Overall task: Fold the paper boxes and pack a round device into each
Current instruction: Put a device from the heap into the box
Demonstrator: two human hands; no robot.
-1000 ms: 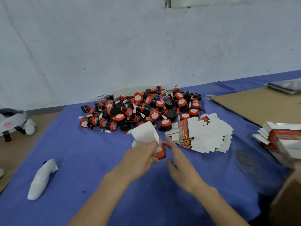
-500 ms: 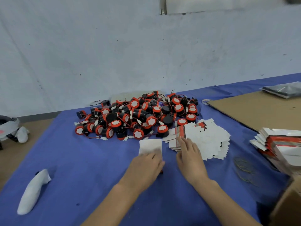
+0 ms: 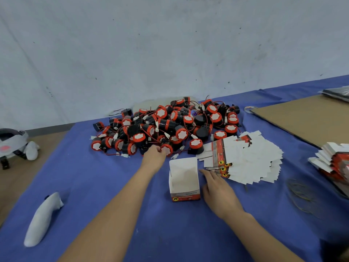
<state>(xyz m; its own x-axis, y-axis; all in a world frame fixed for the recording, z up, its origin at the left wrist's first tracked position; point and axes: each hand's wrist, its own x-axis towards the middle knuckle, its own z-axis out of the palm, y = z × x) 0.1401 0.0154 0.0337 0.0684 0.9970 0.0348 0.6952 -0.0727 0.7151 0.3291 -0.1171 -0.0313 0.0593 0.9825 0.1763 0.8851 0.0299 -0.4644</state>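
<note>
The left hand [image 3: 154,157] curls its fingers round a round device [image 3: 167,149] at the pile's [image 3: 170,121] near edge. The right hand [image 3: 217,188] lies flat and holds nothing, just beside the open box [image 3: 184,178] mid-desk [image 3: 113,186]. The tangled wires could drag neighbouring devices along with it or topple the box.

No legible text anywhere. Folded box [image 3: 184,178], front-centre of the bench: red band [image 3: 186,197] along its bottom edge carries a small black animal emblem on yellow plus a line of print, too blurred to read. Flat box stack [image 3: 243,161] to its right: red strips, same yellow-black emblems, print unreadable. Second stack [image 3: 334,159], at the bench's right edge: red print, illegible.
</note>
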